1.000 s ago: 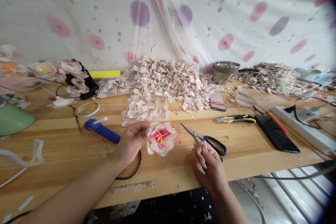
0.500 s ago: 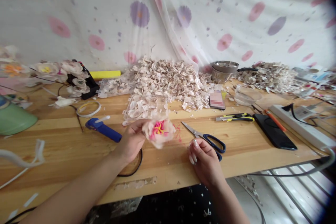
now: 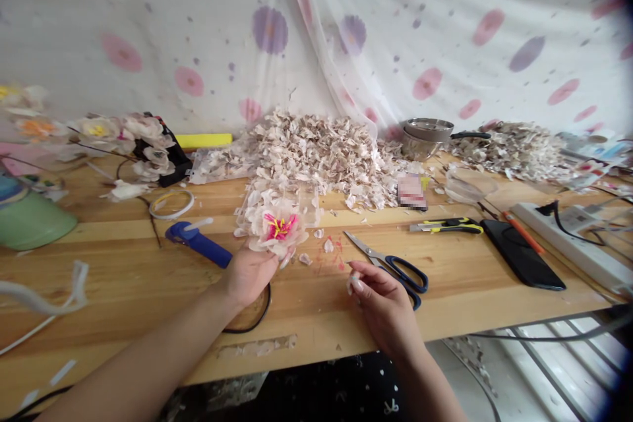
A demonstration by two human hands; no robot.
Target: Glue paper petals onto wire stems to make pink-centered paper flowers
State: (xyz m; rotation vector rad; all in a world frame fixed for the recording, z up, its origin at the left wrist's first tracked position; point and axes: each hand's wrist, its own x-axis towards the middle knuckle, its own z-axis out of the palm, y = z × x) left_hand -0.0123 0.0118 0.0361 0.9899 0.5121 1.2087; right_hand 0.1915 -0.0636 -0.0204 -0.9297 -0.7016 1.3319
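My left hand [image 3: 252,273] grips an artificial flower [image 3: 280,227] from below, its pale petals spread around a pink and yellow centre. The flower faces up towards me and partly covers a clear plastic tray [image 3: 311,201] of loose petals. To the right, my right hand [image 3: 378,293] hovers over the table's front part, fingers loosely curled and the index finger apart; nothing shows in it. Just behind that hand lie scissors [image 3: 383,260] with dark blue handles, partly hidden by it. A few loose petals [image 3: 329,246] rest between the flower and the scissors.
A large heap of pale petals [image 3: 316,145] stands at the back. A blue glue gun [image 3: 200,244] lies left of my left hand. On the right are a utility knife [image 3: 448,225], a phone [image 3: 521,254] and a power strip [image 3: 568,241]. Finished-looking flowers [image 3: 148,138] stand at the left.
My left hand has brought the flower left and slightly up, turning its face more upward. Loose petals beside it now show. My right hand has shifted a little left, its index finger more extended.
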